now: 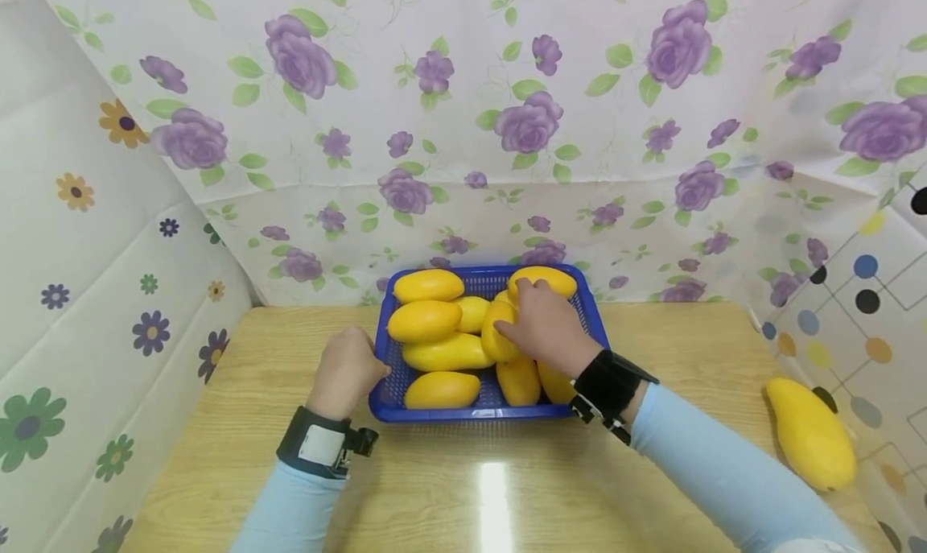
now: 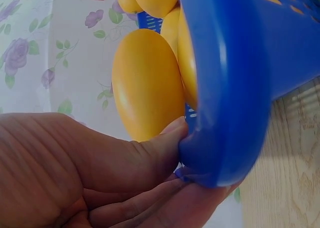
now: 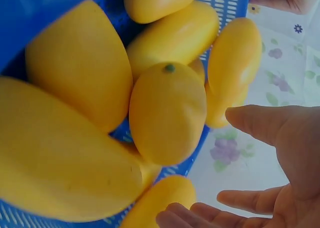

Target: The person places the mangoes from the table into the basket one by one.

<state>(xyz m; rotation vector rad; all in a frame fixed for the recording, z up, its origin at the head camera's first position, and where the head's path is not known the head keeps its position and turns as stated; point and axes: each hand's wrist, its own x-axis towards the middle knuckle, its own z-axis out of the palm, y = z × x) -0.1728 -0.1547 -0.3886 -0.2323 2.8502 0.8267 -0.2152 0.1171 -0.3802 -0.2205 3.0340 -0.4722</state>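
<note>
A blue plastic basket full of yellow mangoes stands on the wooden table. At its left side my left hand grips the rim, thumb inside and fingers below, as the left wrist view shows. My right hand is over the basket's right half, thumb and fingers spread apart. In the right wrist view a mango with a green stem spot lies just in front of that hand, and its fingertips overlap another mango near the basket's edge. Nothing is held between the right fingers.
One mango lies alone on the table at the far right, beside my right forearm. A flowered cloth hangs right behind the basket, and patterned sheets close off both sides.
</note>
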